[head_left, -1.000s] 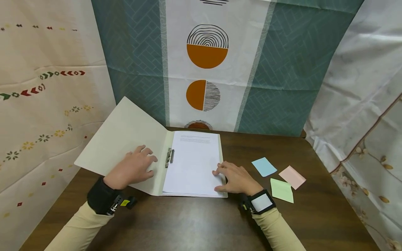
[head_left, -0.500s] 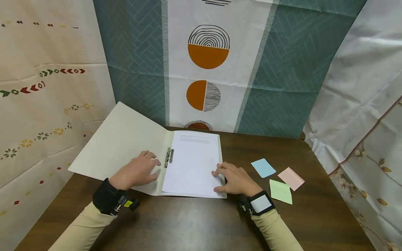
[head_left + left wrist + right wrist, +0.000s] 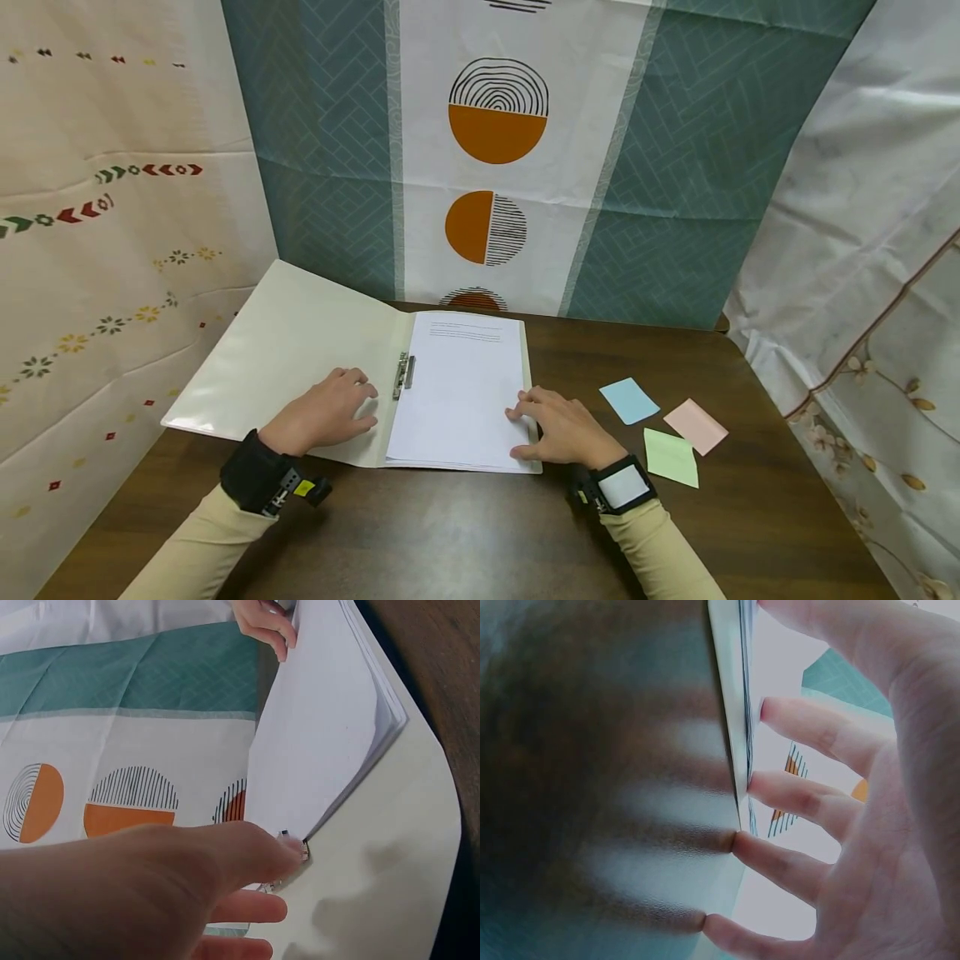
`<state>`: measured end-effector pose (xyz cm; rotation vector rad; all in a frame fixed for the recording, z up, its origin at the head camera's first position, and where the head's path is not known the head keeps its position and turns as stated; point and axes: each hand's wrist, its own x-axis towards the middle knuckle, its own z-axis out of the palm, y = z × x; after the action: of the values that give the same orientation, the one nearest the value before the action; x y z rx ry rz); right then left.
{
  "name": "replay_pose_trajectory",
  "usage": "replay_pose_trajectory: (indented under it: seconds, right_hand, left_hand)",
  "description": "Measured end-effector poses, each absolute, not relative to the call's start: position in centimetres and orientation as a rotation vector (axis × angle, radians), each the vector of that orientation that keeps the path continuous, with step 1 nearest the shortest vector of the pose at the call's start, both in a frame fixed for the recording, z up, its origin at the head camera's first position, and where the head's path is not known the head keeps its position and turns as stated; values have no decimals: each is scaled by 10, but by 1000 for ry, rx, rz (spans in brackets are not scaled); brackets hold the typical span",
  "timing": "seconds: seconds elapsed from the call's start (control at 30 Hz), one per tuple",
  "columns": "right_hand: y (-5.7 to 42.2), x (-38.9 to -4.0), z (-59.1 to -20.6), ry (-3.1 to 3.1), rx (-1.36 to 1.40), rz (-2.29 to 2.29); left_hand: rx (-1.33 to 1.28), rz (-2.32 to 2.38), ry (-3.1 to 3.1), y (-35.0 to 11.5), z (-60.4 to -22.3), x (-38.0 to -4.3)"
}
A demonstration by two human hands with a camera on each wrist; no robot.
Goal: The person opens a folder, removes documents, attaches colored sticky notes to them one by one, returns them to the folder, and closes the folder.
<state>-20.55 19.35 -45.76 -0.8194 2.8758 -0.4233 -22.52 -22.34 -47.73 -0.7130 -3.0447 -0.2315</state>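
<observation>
An off-white ring binder (image 3: 292, 333) lies spread on the table, its left cover slanting up toward the far left. A stack of white paper (image 3: 465, 400), with a few printed lines near the top, rests on its right side. The metal ring clasp (image 3: 403, 377) sits along the paper's left edge. My left hand (image 3: 322, 412) is over the inner part of the left cover, just left of the clasp, fingers spread loosely and holding nothing. My right hand (image 3: 562, 427) rests its fingertips on the paper's right edge; in the right wrist view, two fingertips (image 3: 705, 921) touch the tabletop beside the binder.
Three sticky notes, blue (image 3: 629, 400), pink (image 3: 696, 426) and green (image 3: 671, 457), lie right of my right hand. The dark wooden table (image 3: 450, 533) backs onto a patterned curtain (image 3: 322, 150). More cloth hangs at both sides.
The binder's left cover has sunk lower toward the left. My left hand has shifted slightly right, closer to the clasp; the right hand has stayed at the paper's edge.
</observation>
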Motion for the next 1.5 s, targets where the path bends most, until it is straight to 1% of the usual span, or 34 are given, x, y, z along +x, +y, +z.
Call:
replay_pose_trajectory:
  seconds: [0.47,0.7,0.87,0.93,1.1,1.23,1.5]
  right_hand:
    - [194,-205,-457,2880,-833,-420]
    - [194,-205,-456,2874,-821,-422]
    - [194,-205,-456,2867,-811,-440]
    - [194,-205,-456,2867,-813,-438]
    - [194,-205,-457,2872,-823,-422]
    - [195,-205,-457,2875,-810,-426]
    - [194,-204,-457,2877,-807,-449]
  left_hand:
    - [-689,-204,-3078,-217,-467,-223]
    - [-612,-240,-3130,-205,-446,-211]
    - [-561,-250,-3130,-204,-454,-214]
    - [-551,-215,-3115,-205,-466,-219]
    - [-505,-159,-3088,-204,-481,-220]
    - [-491,-137,-3063,-203,-483,-218]
    - [-419,-175,-3133,-191,-448,-198]
